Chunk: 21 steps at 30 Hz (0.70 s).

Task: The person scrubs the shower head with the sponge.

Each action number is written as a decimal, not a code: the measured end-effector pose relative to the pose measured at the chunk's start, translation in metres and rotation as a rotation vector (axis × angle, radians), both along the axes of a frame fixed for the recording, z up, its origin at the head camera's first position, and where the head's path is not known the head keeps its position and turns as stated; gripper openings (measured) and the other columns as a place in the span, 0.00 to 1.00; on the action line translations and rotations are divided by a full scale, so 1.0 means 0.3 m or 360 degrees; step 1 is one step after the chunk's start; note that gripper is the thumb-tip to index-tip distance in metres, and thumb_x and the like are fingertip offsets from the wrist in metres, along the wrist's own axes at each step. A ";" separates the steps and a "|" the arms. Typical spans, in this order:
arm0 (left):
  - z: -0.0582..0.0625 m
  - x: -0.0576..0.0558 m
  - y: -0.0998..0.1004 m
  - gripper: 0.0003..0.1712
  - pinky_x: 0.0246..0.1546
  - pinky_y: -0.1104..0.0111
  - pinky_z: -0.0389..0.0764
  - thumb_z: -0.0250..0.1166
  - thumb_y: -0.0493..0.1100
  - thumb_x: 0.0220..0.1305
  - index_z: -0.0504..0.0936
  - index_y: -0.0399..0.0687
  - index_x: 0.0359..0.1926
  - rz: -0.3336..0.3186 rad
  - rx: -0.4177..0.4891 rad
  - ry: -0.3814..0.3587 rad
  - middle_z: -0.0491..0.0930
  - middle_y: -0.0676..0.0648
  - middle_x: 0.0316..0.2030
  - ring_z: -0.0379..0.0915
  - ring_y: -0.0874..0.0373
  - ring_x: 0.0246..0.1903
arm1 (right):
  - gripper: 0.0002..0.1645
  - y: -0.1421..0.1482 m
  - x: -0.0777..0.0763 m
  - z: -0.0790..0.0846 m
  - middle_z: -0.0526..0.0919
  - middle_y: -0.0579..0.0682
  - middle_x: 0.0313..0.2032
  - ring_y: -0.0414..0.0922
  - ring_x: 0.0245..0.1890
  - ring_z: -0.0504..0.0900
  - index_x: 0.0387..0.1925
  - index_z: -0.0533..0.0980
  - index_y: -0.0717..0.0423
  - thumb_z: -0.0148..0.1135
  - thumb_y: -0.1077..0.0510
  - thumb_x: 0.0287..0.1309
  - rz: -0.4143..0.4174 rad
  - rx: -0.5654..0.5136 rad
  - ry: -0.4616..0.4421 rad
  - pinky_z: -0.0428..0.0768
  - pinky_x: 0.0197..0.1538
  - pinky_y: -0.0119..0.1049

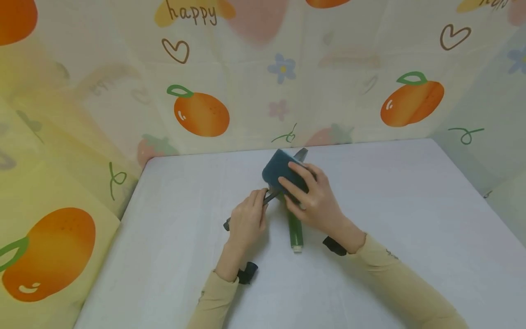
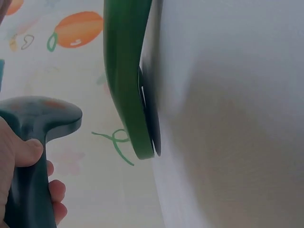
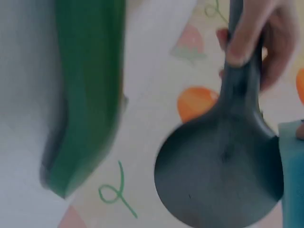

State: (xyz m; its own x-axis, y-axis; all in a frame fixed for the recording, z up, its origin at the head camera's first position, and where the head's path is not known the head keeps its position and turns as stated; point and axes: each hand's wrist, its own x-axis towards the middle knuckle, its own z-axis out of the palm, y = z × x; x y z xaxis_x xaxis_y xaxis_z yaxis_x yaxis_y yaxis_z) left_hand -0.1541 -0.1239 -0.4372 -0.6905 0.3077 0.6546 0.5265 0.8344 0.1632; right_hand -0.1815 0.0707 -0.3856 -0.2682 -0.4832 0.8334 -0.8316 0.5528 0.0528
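My left hand (image 1: 248, 216) grips the handle of a dark grey ladle-like utensil (image 3: 221, 168) with a broad round head. Held up in my right hand (image 1: 314, 196) is a blue sponge (image 1: 278, 170), its fingers spread over the top and thumb side out of sight. In the right wrist view the paler face of the sponge (image 3: 293, 175) meets the edge of the utensil's head. From the head, the sponge covers most of that head, leaving the tip in sight. Below both hands lies a long green object (image 1: 295, 228) with a pale end; its kind is unclear.
The table (image 1: 185, 183) has a white cover. A printed cloth (image 1: 246, 91) with oranges and flowers rises behind its back edge and at the sides. Black wrist mounts (image 1: 248, 273) sit under the forearms.
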 end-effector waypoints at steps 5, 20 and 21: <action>0.010 0.011 0.015 0.18 0.20 0.66 0.76 0.61 0.32 0.56 0.74 0.36 0.49 0.0032 0.0034 -0.0068 0.77 0.43 0.37 0.75 0.53 0.25 | 0.24 0.016 -0.041 0.041 0.66 0.67 0.58 0.66 0.52 0.63 0.51 0.76 0.62 0.63 0.62 0.49 -0.0089 -0.0307 -0.0148 0.61 0.52 0.59; 0.037 0.030 0.007 0.14 0.22 0.65 0.77 0.61 0.28 0.56 0.72 0.30 0.44 -0.0038 0.0711 -0.0265 0.79 0.39 0.30 0.76 0.52 0.22 | 0.19 -0.065 0.063 -0.075 0.69 0.67 0.54 0.64 0.51 0.68 0.48 0.78 0.61 0.57 0.55 0.58 0.0030 0.0115 -0.0051 0.69 0.51 0.56; 0.053 0.034 0.005 0.15 0.23 0.64 0.78 0.60 0.26 0.56 0.71 0.28 0.45 -0.0087 0.0852 -0.0325 0.79 0.38 0.30 0.77 0.50 0.22 | 0.21 -0.063 0.065 -0.079 0.68 0.68 0.55 0.64 0.52 0.67 0.49 0.77 0.61 0.59 0.54 0.57 0.0094 0.0038 -0.0137 0.68 0.52 0.56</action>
State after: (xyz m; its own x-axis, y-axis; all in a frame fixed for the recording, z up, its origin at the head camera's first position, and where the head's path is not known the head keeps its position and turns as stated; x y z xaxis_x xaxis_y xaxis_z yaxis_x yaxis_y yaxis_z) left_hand -0.1439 -0.1226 -0.4214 -0.8117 0.0090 0.5840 0.4801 0.5798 0.6583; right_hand -0.1619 0.0518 -0.4092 -0.3090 -0.5198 0.7964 -0.8647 0.5021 -0.0077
